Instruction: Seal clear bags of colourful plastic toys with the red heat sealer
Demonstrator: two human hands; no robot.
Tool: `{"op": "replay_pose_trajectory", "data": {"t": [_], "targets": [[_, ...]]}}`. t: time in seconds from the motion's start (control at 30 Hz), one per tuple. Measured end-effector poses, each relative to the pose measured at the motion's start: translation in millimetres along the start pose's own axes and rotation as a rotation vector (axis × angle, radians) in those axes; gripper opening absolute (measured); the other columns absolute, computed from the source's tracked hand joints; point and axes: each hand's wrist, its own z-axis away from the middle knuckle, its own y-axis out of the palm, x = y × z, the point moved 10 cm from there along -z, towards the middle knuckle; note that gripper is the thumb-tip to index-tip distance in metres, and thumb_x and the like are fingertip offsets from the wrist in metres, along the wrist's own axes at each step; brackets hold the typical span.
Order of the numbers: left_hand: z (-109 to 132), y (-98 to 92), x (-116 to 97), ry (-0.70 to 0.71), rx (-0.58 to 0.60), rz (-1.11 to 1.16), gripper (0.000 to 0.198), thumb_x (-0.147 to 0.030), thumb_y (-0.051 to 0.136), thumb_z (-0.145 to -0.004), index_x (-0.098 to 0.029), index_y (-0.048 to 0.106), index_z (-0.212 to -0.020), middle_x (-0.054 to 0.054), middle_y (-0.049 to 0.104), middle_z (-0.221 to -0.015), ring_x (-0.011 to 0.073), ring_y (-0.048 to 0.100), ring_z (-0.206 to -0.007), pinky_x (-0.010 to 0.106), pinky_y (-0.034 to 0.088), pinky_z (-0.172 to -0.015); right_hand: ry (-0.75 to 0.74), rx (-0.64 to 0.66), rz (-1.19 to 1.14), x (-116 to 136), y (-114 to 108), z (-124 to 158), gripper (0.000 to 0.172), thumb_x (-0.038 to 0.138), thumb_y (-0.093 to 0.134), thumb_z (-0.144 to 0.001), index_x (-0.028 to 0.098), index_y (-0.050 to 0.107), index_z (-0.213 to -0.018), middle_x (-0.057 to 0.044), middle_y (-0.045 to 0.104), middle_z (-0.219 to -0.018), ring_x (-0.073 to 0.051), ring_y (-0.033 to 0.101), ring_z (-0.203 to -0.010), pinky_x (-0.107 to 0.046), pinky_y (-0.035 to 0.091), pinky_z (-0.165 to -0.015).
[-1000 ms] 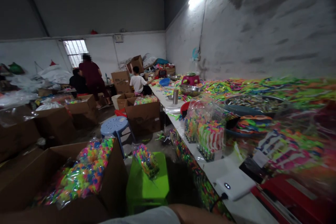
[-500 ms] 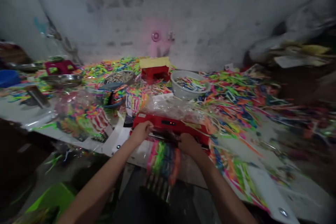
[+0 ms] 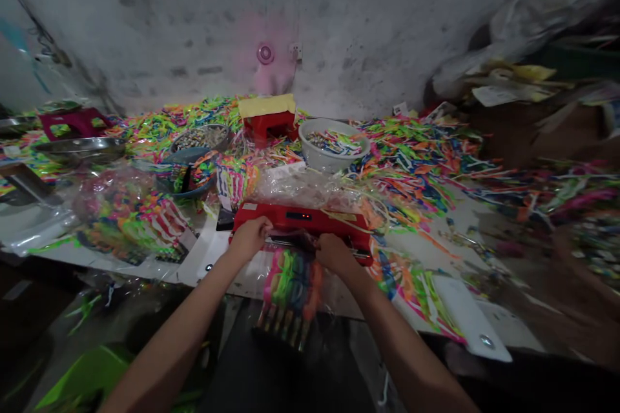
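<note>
A red bag-sealing machine (image 3: 310, 218) with small red lights lies across the table in front of me. From its front edge a clear plastic bag of colourful strung pieces (image 3: 293, 277) hangs over the table's edge, pink, green, blue and orange. At the machine's left part, my left hand (image 3: 249, 239) pinches one top corner of the bag. My right hand (image 3: 334, 253) has its fingers closed at the other corner; its fingertips are partly hidden. The bag's dark top strip (image 3: 293, 240) lies along the machine's slot between both hands.
Filled clear bags (image 3: 133, 219) lie to the left. Behind the machine stand a white tub (image 3: 334, 158), a blue bowl (image 3: 191, 156) and a red stool (image 3: 268, 129). Loose colourful cords (image 3: 421, 155) cover the back and right. A green bin (image 3: 82, 374) is below left.
The camera view has shifted, so the table and machine appear farther left. Both hands stay at the bag's top corners, with the bag still at the machine.
</note>
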Motion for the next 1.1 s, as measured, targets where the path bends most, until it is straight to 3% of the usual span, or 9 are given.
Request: {"op": "replay_pose_trajectory", "data": {"t": [0.3,0.77,1.0,1.1], "targets": [[2,-2.1,0,-0.026,0.006,-0.019,0.017,-0.012,0.052,-0.083,-0.020,0.065,-0.088,0.005,0.074,-0.091,0.0231,0.068,-0.090,0.029,0.045,-0.075,-0.044,0.013,-0.006,3,0,1,0.031,0.006,0.053,-0.078,0.010,0.076,-0.096,-0.016,0.074,-0.096,-0.021,0.068,-0.084,-0.025,0.040,-0.068],[-14,-1.9,15,-0.014,0.000,0.067,0.016,-0.023,0.050,-0.089,-0.019,0.066,-0.089,0.004,0.073,-0.088,0.0186,0.067,-0.085,0.028,0.048,-0.079,-0.122,0.068,0.010,9,-29,-17,0.024,0.009,0.058,-0.077,0.014,0.079,-0.088,-0.010,0.076,-0.088,-0.018,0.068,-0.076,-0.024,0.037,-0.060],[-14,10.8,16,-0.016,0.118,0.025,0.017,-0.018,0.052,-0.086,-0.019,0.069,-0.087,0.004,0.074,-0.088,0.0189,0.067,-0.083,0.027,0.047,-0.073,-0.071,0.105,0.058,11,-5,-9,0.027,0.004,0.057,-0.078,0.009,0.077,-0.095,-0.016,0.075,-0.092,-0.022,0.071,-0.084,-0.025,0.038,-0.061],[-14,7.3,12,-0.022,0.110,-0.028,0.019,-0.013,0.052,-0.083,-0.020,0.070,-0.086,0.004,0.075,-0.091,0.0199,0.068,-0.088,0.027,0.047,-0.076,-0.074,0.092,0.056,9,2,-8,0.030,0.005,0.054,-0.080,0.009,0.076,-0.100,-0.017,0.075,-0.096,-0.023,0.071,-0.088,-0.025,0.041,-0.064]]}}
